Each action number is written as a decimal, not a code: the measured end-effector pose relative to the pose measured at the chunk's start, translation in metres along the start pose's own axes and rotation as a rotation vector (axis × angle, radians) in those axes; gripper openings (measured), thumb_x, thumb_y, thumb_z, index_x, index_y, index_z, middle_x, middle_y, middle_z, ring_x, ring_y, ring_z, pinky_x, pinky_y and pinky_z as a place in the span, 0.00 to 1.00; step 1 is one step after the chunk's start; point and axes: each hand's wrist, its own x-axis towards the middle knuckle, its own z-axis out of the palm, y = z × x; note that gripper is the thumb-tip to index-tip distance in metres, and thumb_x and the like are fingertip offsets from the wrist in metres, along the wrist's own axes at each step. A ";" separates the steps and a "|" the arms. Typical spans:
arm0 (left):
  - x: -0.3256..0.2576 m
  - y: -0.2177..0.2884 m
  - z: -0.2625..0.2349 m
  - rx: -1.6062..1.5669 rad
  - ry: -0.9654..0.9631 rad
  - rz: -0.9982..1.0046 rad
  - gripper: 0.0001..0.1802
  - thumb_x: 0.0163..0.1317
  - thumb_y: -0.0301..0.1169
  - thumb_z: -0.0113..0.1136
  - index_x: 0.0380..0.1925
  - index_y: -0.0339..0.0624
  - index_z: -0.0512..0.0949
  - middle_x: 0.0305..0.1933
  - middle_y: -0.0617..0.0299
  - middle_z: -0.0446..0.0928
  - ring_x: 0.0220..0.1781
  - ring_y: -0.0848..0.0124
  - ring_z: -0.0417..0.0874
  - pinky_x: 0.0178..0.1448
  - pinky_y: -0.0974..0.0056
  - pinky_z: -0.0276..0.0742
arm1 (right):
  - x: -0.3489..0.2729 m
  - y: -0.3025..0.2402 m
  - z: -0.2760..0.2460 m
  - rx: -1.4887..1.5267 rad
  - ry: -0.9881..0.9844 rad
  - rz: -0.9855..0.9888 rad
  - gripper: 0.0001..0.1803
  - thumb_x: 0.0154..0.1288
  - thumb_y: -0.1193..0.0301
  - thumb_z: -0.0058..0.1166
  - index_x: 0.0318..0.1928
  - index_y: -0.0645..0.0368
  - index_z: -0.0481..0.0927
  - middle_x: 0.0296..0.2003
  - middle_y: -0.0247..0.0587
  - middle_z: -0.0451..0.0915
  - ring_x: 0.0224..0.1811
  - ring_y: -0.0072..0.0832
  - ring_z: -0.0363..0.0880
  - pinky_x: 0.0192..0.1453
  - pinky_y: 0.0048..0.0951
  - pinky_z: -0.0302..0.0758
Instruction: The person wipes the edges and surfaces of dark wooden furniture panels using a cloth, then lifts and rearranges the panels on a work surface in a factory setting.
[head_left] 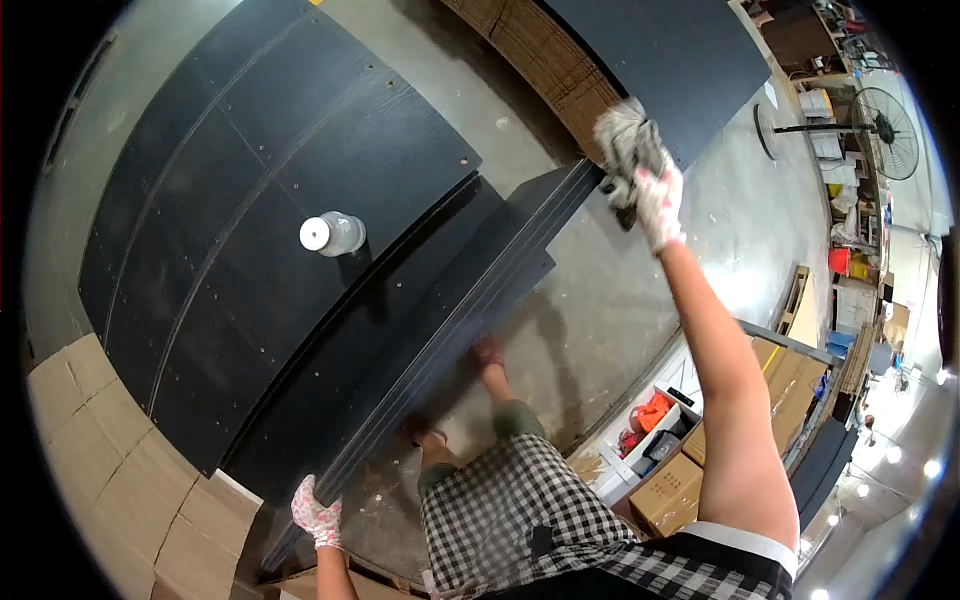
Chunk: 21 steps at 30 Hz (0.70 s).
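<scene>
A crumpled grey rag (630, 137) is bunched in my right hand (659, 205), which wears a white glove with pink spots. That hand is closed on the cloth, at the far right end of a long black board (440, 345). My left hand (318, 514), in a matching glove, grips the near left end of the same board, its fingers around the edge. The board stands tilted on edge along the near side of a stack of black panels (300, 150). On the top panel stands a clear plastic bottle (335, 233) with a white cap.
More dark panels (660, 50) lie over stacked cardboard (545, 55) at the far side. Brown cardboard (95, 460) covers the lower left. Cardboard boxes (668, 495) and a white bin (655, 440) with orange things stand at right. A pedestal fan (885, 130) is beyond, near cluttered shelves.
</scene>
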 end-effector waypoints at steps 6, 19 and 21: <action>0.004 0.003 0.001 0.000 0.041 0.047 0.36 0.26 0.32 0.75 0.45 0.48 0.77 0.48 0.59 0.79 0.51 0.58 0.78 0.58 0.58 0.71 | -0.075 0.012 0.082 -1.144 -0.270 -0.651 0.32 0.47 0.48 0.56 0.51 0.53 0.78 0.58 0.44 0.72 0.69 0.51 0.55 0.72 0.57 0.43; 0.020 0.009 -0.014 -0.012 -0.042 0.006 0.39 0.25 0.36 0.78 0.47 0.49 0.77 0.49 0.64 0.79 0.52 0.65 0.78 0.59 0.60 0.71 | -0.214 -0.001 0.156 -1.285 -0.756 -0.653 0.38 0.55 0.56 0.53 0.65 0.57 0.62 0.67 0.52 0.58 0.72 0.49 0.47 0.69 0.57 0.45; 0.016 0.004 -0.013 -0.047 -0.044 -0.006 0.37 0.25 0.37 0.77 0.45 0.49 0.78 0.49 0.63 0.80 0.52 0.65 0.79 0.58 0.60 0.71 | -0.265 -0.027 0.209 -1.117 -0.909 -0.597 0.39 0.56 0.56 0.51 0.67 0.57 0.58 0.70 0.53 0.51 0.73 0.50 0.46 0.69 0.57 0.45</action>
